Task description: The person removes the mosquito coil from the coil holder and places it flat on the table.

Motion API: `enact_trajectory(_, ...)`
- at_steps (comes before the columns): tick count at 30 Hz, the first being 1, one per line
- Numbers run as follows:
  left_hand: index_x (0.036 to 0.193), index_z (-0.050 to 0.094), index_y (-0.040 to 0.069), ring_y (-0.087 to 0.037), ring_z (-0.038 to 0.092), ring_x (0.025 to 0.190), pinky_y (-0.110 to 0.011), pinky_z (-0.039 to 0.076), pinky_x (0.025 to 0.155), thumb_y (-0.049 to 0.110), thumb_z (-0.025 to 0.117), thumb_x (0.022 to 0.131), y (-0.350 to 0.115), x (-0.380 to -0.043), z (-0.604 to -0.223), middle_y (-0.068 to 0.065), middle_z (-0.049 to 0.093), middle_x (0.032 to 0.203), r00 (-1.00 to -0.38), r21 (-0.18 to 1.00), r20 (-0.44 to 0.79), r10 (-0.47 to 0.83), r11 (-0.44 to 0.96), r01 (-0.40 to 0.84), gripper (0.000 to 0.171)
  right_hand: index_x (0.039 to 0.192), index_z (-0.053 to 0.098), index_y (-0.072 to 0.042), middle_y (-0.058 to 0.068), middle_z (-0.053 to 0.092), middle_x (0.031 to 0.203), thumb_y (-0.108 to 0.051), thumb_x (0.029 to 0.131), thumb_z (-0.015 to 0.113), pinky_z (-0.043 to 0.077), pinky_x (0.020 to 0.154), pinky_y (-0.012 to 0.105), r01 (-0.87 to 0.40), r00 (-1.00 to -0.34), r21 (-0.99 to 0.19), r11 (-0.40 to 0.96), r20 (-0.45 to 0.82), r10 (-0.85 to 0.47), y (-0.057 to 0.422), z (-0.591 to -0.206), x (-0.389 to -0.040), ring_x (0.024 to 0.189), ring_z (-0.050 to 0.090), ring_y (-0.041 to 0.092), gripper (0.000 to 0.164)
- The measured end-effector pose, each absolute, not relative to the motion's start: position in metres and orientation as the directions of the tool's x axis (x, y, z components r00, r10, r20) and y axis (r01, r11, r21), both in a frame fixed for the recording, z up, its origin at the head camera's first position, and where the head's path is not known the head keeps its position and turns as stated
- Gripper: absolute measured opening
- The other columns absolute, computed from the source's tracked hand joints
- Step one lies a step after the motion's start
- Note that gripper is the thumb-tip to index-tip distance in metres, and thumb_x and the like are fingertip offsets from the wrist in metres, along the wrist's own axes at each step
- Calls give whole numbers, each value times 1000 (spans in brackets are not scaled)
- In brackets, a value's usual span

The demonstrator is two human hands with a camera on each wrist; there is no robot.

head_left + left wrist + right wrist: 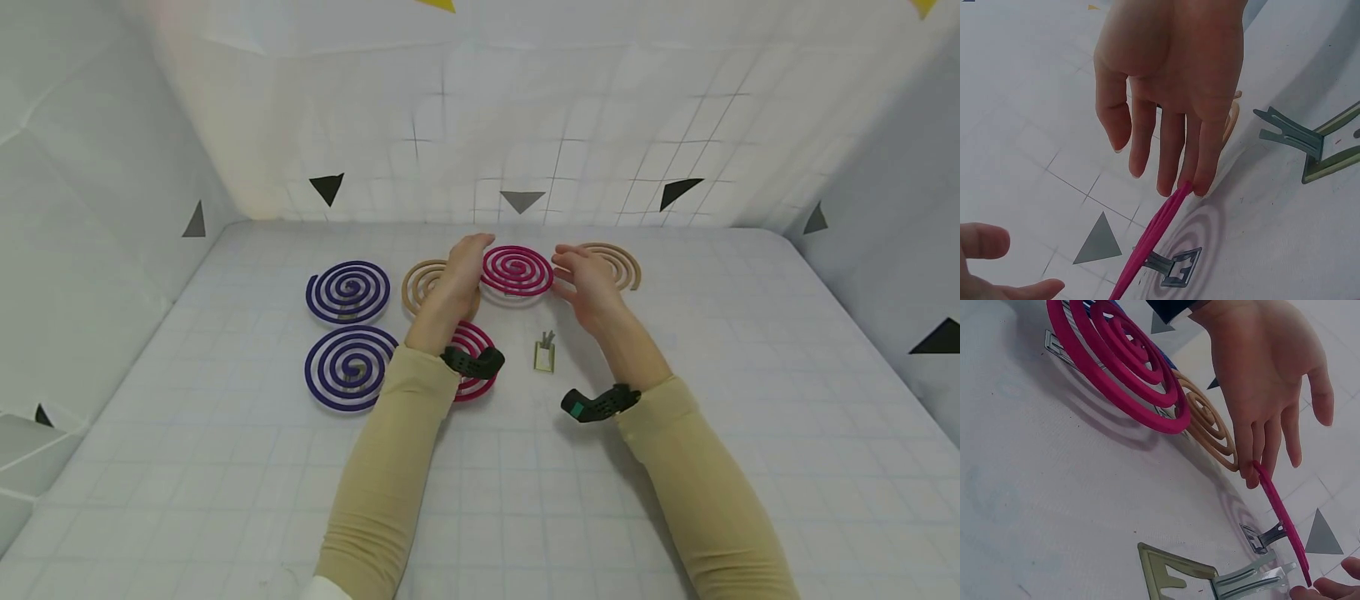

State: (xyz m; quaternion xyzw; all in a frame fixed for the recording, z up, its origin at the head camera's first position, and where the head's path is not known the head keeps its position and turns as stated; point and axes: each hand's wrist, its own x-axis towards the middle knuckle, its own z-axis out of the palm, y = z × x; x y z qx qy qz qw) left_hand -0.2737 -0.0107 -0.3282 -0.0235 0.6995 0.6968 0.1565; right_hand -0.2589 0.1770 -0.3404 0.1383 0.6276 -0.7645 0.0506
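Note:
A pink mosquito coil sits raised on a small metal stand between my two hands. On its left side my left hand has the fingers extended; in the right wrist view the left fingertips touch the coil's edge. My right hand is at the opposite side. In the left wrist view, its outer fingertips meet the coil's other edge, fingers nearly straight and thumb apart. Neither hand curls round the coil.
Two dark blue coils lie to the left. A tan coil and another pink coil are partly behind my left arm. A second tan coil lies behind my right hand. A bare metal stand is nearer me.

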Motion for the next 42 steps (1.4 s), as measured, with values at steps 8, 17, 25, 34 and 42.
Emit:
enact_trajectory(8, 152, 40, 14, -19, 16, 153, -35, 19, 125, 35, 40, 106, -9, -274, -328, -3, 25, 164, -950, 966, -256, 181, 15, -257, 51, 147, 39, -1, -1, 51, 114, -10, 104, 43, 38, 116, 38, 260, -955, -932, -251, -287, 79, 177, -339, -259, 125, 48, 24, 45)
enact_trajectory(17, 152, 39, 11, -20, 16, 153, -35, 20, 125, 34, 40, 106, -10, -274, -331, -4, 25, 164, -949, 966, -257, 181, 12, -260, 51, 151, 34, 0, 15, 32, 156, -10, 104, 42, 38, 116, 37, 274, -953, -931, -240, -297, 62, 178, -342, -258, 136, 44, 27, 49)
enact_trajectory(25, 152, 39, 11, -18, 19, 152, -35, 25, 123, 32, 40, 106, -9, -274, -330, -4, 25, 164, -944, 959, -273, 186, -25, -282, 50, 153, 30, 1, 12, 29, 161, -5, 103, 39, 40, 115, 38, 278, -952, -924, -263, -301, 51, 179, -344, -257, 139, 44, 31, 51)
enact_trajectory(34, 152, 40, 12, -20, 18, 153, -38, 26, 123, 31, 39, 107, -9, -275, -332, -4, 23, 164, -942, 955, -279, 187, -46, -293, 49, 153, 30, -2, 8, 26, 162, -7, 104, 40, 40, 114, 41, 285, -952, -921, -265, -304, 33, 181, -348, -259, 138, 47, 33, 51)
enact_trajectory(42, 152, 40, 10, -20, 19, 152, -38, 26, 123, 30, 40, 107, -7, -276, -332, -5, 24, 164, -945, 954, -271, 182, -77, -289, 49, 154, 31, -3, 7, 26, 163, -7, 104, 40, 41, 113, 42, 289, -952, -916, -277, -306, 18, 181, -347, -259, 138, 46, 33, 51)
